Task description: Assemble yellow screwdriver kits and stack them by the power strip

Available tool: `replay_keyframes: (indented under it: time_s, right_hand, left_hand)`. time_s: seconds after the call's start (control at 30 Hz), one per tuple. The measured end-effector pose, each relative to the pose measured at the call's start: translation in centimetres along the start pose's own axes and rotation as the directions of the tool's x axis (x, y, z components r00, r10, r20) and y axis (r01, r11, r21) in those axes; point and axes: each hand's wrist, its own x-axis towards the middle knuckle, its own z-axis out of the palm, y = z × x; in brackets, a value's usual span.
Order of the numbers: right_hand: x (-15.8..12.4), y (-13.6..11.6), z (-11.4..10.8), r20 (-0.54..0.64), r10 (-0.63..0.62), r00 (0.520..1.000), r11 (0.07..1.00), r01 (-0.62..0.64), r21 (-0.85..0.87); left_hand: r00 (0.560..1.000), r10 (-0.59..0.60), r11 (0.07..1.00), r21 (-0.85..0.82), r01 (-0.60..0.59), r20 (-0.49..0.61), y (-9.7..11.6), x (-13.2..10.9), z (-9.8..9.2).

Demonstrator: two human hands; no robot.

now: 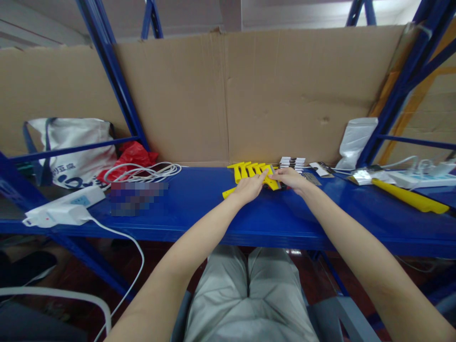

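Note:
Both my arms reach forward over a blue metal shelf (pixel 199 209). My left hand (pixel 249 187) lies over a yellow plastic scraper (pixel 228 192), fingers closed on it, index finger pointing toward the row of several yellow scrapers (pixel 249 169) at the back. My right hand (pixel 290 178) meets the left one at the right end of that row, its fingers pinched on the scraper's blade end (pixel 273 183). Small black-and-white blade packs (pixel 292 162) lie just behind my right hand.
A cardboard sheet (pixel 249 95) backs the shelf. To the left lie coiled white cable (pixel 142 172), a red bag (pixel 131 154), a white tote bag (pixel 74 152) and a power strip (pixel 60 209). On the right are a long yellow handle (pixel 409 197), a silver pouch (pixel 356 140) and another power strip (pixel 420 179).

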Motion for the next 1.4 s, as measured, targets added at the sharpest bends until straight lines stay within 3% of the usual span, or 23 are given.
replay_keyframes:
  time_s: [0.23,0.4,0.47,0.53,0.63,0.77,0.83,0.93,1.0,1.07,1.17,1.4]
  right_hand:
    - [0.3,0.2,0.1,0.022,-0.046,0.999,0.995,0.044,0.085]
    - [1.4,0.9,-0.5,-0.076,-0.071,0.995,0.99,0.08,0.119]
    - [2.1,1.7,-1.4,-0.194,-0.119,0.974,0.993,0.121,0.0]
    - [2.8,2.7,-2.7,-0.303,-0.199,0.932,0.962,0.126,-0.244]
    - [3.5,4.0,-4.9,-0.325,-0.312,0.893,0.782,0.046,-0.622]
    - [3.7,5.2,-7.2,-0.308,-0.288,0.907,0.614,-0.072,-0.786]
    - [3.6,5.7,-7.9,-0.3,-0.208,0.931,0.56,-0.138,-0.817]
    - [3.5,6.4,-8.6,-0.279,-0.064,0.958,0.497,-0.212,-0.841]
    - [3.6,6.7,-8.9,-0.267,0.001,0.964,0.474,-0.236,-0.848]
    - [3.6,6.9,-9.1,-0.261,0.033,0.965,0.467,-0.245,-0.85]
    - [3.7,7.1,-9.4,-0.288,0.046,0.956,0.48,-0.275,-0.833]
    - [3.6,7.6,-9.4,-0.317,0.024,0.948,0.473,-0.29,-0.832]
  left_hand:
    - [1.0,-0.026,1.0,0.014,0.026,-0.003,0.1,0.1,0.0]
    - [0.997,-0.075,0.997,-0.016,0.074,-0.034,-0.1,0.2,-0.7]
    - [0.992,-0.111,0.993,-0.05,0.108,-0.065,-0.6,0.3,-1.2]
    - [0.982,-0.159,0.982,-0.119,0.146,-0.101,-1.3,0.5,-1.7]
    - [0.956,-0.236,0.948,-0.256,0.187,-0.175,-2.7,0.7,-2.3]
    - [0.899,-0.357,0.827,-0.534,0.178,-0.253,-3.9,1.2,-2.6]
    - [0.867,-0.463,0.671,-0.711,0.207,-0.184,-3.8,1.4,-2.7]
    - [0.82,-0.571,0.355,-0.907,0.226,-0.019,-3.2,1.6,-2.7]
    - [0.818,-0.57,0.166,-0.963,0.211,0.081,-2.7,1.5,-2.7]
    - [0.834,-0.522,0.036,-0.973,0.227,0.176,-2.3,1.4,-2.6]
    - [0.85,-0.438,-0.035,-0.95,0.311,0.294,-1.9,1.2,-2.6]
    - [0.854,-0.29,-0.001,-0.893,0.451,0.432,-1.3,0.9,-2.8]
